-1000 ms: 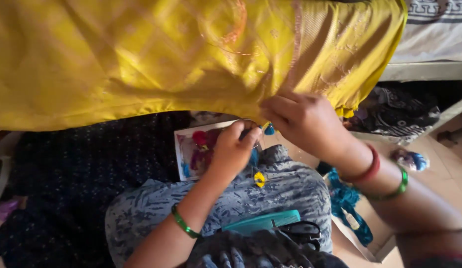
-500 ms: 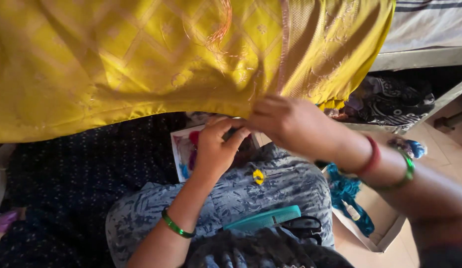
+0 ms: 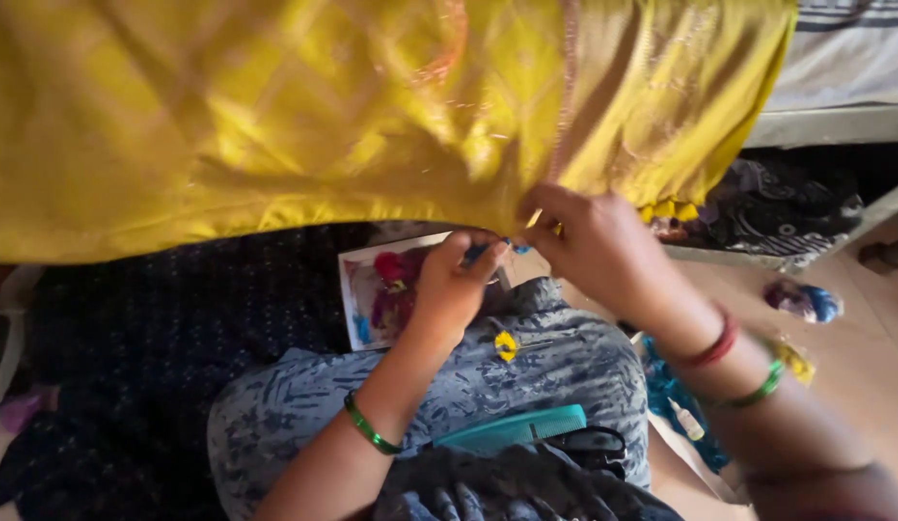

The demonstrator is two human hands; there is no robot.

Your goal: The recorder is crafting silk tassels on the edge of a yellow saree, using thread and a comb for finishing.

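A large yellow cloth (image 3: 353, 116) hangs across the top of the view. My right hand (image 3: 594, 246) pinches its lower edge near a seam. My left hand (image 3: 454, 285) is just below that edge, its fingers closed on a small blue thing (image 3: 478, 253) that is too small to name. Both hands almost touch under the hem. A small yellow tuft (image 3: 505, 345) lies on my knee, which is covered in grey-blue patterned fabric (image 3: 526, 376). Yellow tassels (image 3: 666, 209) hang from the cloth's right end.
A teal comb (image 3: 512, 429) and black scissors (image 3: 589, 446) rest on my lap. A printed card with red and pink shapes (image 3: 381, 289) lies on dark dotted fabric (image 3: 179, 328). A small glue bottle (image 3: 685, 420) sits on blue cloth at right. A bed edge (image 3: 835, 121) is behind.
My left hand has risen a little toward the cloth's edge and closer to my right hand. The cloth and view have shifted slightly left.
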